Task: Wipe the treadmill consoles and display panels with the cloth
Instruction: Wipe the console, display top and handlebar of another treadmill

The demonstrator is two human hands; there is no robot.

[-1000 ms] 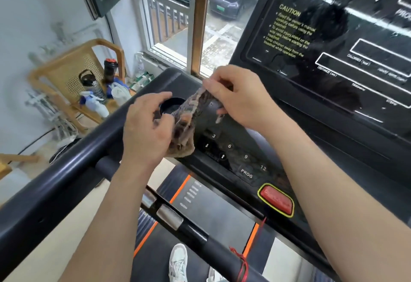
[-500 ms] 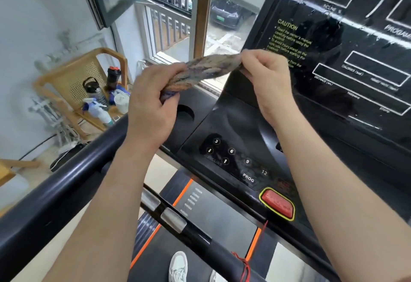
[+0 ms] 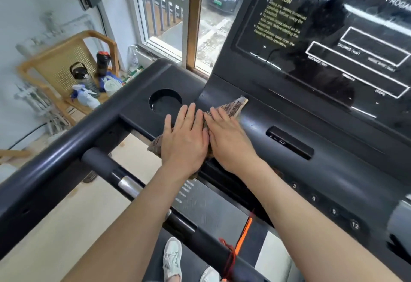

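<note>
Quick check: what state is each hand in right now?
Left hand: open, fingers straight, pressing the cloth flat on the console.
Right hand: open, pressing the same cloth.

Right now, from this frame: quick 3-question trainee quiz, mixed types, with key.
1. True or false: the left hand and the right hand both press flat on the cloth.
2. Where does the cloth lie? A) on the display panel B) on the console beside the cup holder C) draped over the handrail
3. Which numbers show on the buttons at the console's lower right?
Key: 1 true; 2 B; 3 is 3, 6, 9, 12.
</note>
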